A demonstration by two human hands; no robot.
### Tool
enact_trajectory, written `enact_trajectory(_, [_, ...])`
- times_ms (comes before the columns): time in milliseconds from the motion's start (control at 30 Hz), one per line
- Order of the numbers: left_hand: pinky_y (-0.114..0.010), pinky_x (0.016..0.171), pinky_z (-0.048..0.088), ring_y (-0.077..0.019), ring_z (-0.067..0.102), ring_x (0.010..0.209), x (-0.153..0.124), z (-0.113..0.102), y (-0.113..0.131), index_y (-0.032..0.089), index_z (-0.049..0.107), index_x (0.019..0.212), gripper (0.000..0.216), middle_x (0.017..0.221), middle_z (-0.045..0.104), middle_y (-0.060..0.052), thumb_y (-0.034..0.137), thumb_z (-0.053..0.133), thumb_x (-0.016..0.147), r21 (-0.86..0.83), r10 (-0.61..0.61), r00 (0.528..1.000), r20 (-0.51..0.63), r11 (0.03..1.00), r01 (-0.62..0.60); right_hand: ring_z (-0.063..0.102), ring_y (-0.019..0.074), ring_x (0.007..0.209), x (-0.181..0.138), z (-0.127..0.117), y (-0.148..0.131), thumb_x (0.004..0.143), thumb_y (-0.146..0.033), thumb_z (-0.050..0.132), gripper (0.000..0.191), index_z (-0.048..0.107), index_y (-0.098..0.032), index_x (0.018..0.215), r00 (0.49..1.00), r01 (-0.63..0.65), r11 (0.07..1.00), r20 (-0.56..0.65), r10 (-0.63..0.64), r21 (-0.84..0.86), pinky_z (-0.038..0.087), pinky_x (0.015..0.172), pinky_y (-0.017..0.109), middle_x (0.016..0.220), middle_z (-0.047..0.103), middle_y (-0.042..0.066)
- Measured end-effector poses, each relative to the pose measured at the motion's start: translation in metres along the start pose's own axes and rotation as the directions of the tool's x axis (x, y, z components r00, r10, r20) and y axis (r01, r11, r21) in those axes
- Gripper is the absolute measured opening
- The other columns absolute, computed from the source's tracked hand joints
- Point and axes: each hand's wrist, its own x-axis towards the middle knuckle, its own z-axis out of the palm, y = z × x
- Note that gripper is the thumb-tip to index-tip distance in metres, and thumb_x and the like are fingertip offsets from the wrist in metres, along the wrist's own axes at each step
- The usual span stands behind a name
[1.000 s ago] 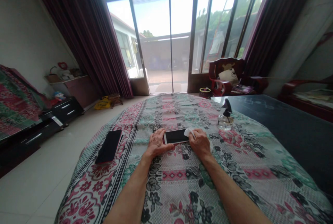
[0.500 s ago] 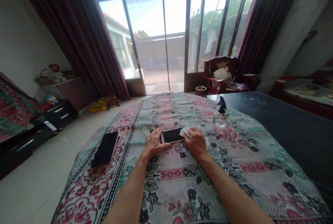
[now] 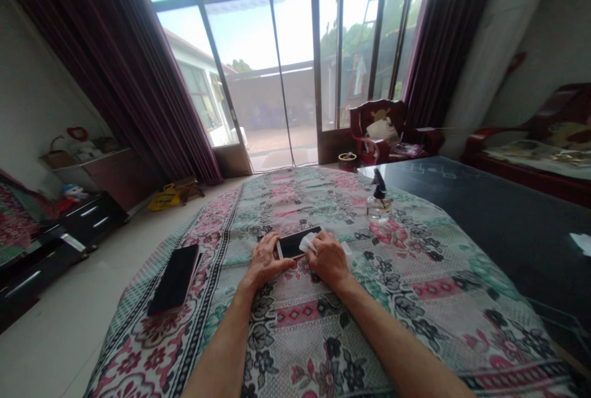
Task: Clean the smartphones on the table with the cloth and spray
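A white-edged smartphone [image 3: 290,244] with a dark screen lies on the flowered tablecloth [image 3: 295,361]. My left hand [image 3: 268,260] grips its left end, fingers at the far side and thumb along the near edge. Pinched in my right hand [image 3: 329,257] is a white tissue [image 3: 308,241], pressed on the right part of the screen. Some of the tissue sticks out to the right of that hand. The phone's right end is partly hidden by the hand and tissue.
A clear spray bottle [image 3: 379,206] with a black nozzle stands at the right beyond my hands. A dark notebook-like item [image 3: 174,279] lies at the table's left. A dark glossy table [image 3: 498,213] adjoins on the right. A wooden armchair [image 3: 378,133] stands by the windows.
My right hand has slid the tissue left across the screen, towards the middle. My left hand keeps its grip on the phone. The view has turned slightly right.
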Motion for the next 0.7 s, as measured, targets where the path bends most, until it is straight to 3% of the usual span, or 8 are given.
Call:
enact_trajectory(233, [-0.042,0.11,0.029,-0.0306,0.04,0.132,0.0,0.0,-0.001,0.018,0.052,0.126,0.074,0.142,0.045,-0.012,0.053,0.073,0.064,-0.002,-0.002,1.0,-0.008,1.0,0.002,0.055,0.02,0.089,0.006,-0.005,0.027,0.086,-0.024,0.055,0.016,0.068,-0.018,0.08,0.981,-0.18,0.983,-0.074,0.177,-0.022,0.038,0.079,0.028,0.092,0.063,0.008])
enact_trajectory(533, [-0.041,0.108,0.033,-0.0294,0.042,0.131,0.002,0.004,-0.004,0.019,0.051,0.125,0.072,0.141,0.047,-0.012,0.05,0.073,0.064,0.007,0.001,1.0,-0.023,1.0,-0.001,0.052,0.0187,0.092,-0.006,0.007,-0.011,0.084,-0.024,0.058,0.011,0.068,-0.02,0.081,0.993,0.113,0.993,0.022,-0.114,0.037,0.037,0.081,0.027,0.098,0.062,0.005])
enact_trajectory(700, [-0.042,0.108,0.031,-0.0295,0.041,0.132,0.0,0.003,-0.003,0.02,0.051,0.125,0.072,0.141,0.047,-0.011,0.051,0.073,0.064,-0.002,-0.006,1.0,-0.023,1.0,0.006,0.053,0.0189,0.091,-0.001,0.006,-0.004,0.084,-0.023,0.057,0.011,0.068,-0.019,0.081,1.0,0.023,0.999,-0.001,-0.023,0.022,0.038,0.079,0.027,0.097,0.062,0.006])
